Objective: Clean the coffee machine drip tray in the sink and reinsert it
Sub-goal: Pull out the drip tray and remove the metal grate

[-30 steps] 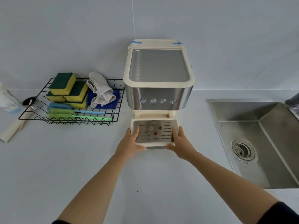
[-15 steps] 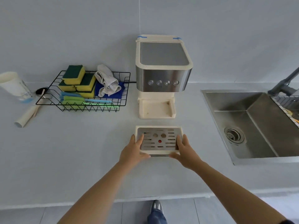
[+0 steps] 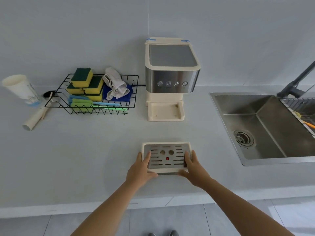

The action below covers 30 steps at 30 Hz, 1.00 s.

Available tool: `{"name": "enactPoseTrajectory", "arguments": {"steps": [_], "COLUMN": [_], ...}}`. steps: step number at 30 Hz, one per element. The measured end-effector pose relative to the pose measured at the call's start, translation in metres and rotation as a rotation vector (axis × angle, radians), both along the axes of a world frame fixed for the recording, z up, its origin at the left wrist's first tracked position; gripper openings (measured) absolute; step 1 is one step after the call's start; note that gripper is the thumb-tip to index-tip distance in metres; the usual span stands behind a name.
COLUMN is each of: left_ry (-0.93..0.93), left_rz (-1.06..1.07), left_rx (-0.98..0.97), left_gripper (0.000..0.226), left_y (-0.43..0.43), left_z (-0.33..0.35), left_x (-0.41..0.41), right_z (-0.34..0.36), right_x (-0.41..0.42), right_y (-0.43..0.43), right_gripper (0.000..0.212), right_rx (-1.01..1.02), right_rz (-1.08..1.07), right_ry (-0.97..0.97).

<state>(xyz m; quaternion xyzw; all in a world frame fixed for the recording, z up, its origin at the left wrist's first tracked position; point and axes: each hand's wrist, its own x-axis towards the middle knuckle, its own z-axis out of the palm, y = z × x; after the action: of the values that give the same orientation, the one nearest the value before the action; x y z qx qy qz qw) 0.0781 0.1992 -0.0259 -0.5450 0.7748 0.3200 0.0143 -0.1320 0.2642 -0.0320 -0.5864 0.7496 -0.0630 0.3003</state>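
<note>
The cream drip tray [image 3: 166, 144] with its slotted metal grate and a red dot is out of the machine, over the counter near the front edge. My left hand [image 3: 140, 169] grips its left side and my right hand [image 3: 194, 167] grips its right side, thumbs on the grate. The cream and steel coffee machine [image 3: 171, 79] stands against the wall behind, its base slot [image 3: 165, 112] bare. The steel sink [image 3: 265, 126] with a drain lies to the right of the tray.
A black wire rack [image 3: 95, 94] with yellow-green sponges, cloths and brushes sits left of the machine. A white cup [image 3: 20, 89] and a white tube [image 3: 34, 119] lie far left. A dark faucet [image 3: 296, 84] and a wire basket [image 3: 301, 108] stand at the sink's right.
Both hands have pulled the drip tray out of the machine's base and drawn it toward the counter's front edge. The view has backed away from the machine.
</note>
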Motion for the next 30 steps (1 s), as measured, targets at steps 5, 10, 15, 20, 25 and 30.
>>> {"name": "enactPoseTrajectory", "arguments": {"steps": [5, 10, 15, 20, 25, 30], "left_ry": [-0.035, -0.102, -0.118, -0.174, -0.227, -0.227], "left_rz": [-0.017, -0.067, -0.059, -0.207, -0.348, -0.405], "left_rx": [-0.009, 0.016, -0.054, -0.087, -0.135, -0.101], "left_gripper": [0.093, 0.096, 0.075, 0.068, 0.059, 0.059], "left_y": [0.005, 0.001, -0.010, -0.018, -0.022, -0.024], "left_z": [-0.002, 0.003, 0.018, 0.034, 0.036, 0.038], "left_x": [-0.001, 0.000, -0.007, -0.024, -0.033, -0.033], "right_z": [-0.001, 0.008, 0.029, 0.052, 0.056, 0.055], "right_x": [0.000, -0.004, -0.007, 0.001, 0.011, 0.011], "right_y": [0.003, 0.000, -0.011, -0.028, -0.037, -0.043], "right_gripper": [0.090, 0.088, 0.071, 0.068, 0.059, 0.060], "right_rx": [0.004, 0.013, 0.019, 0.003, 0.070, 0.111], "right_rz": [0.007, 0.045, 0.099, 0.255, 0.376, 0.383], "right_ry": [0.013, 0.039, 0.136, 0.219, 0.218, 0.200]}}
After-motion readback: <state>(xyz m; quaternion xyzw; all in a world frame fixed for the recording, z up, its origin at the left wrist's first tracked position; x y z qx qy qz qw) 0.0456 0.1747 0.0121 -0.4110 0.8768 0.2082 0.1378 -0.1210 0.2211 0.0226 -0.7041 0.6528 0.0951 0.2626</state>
